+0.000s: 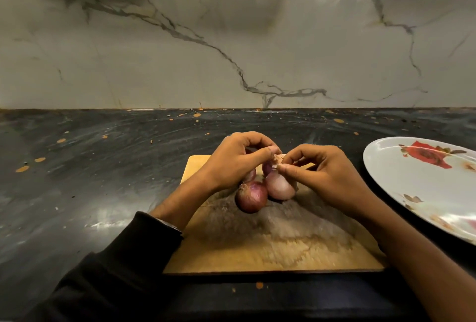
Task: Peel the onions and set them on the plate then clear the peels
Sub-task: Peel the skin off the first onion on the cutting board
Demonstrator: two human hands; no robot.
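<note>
Both hands work over the wooden chopping board [270, 249]: the left hand [239, 162] curls round an onion [269, 167], steadying it, while the right hand [327, 175] pinches papery skin at its tip. Two more red onions [251, 196] wait underneath; the flowered plate [412, 177] sits bare nearby, right.

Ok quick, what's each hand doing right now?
Left hand: holds an onion above the board.
Right hand: pinches that onion's dry peel.

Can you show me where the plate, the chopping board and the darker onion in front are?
plate [412, 180]: head view, bare white middle.
chopping board [270, 249]: head view, worn bare near part.
darker onion [251, 196]: head view, middle of its red skin.
</note>
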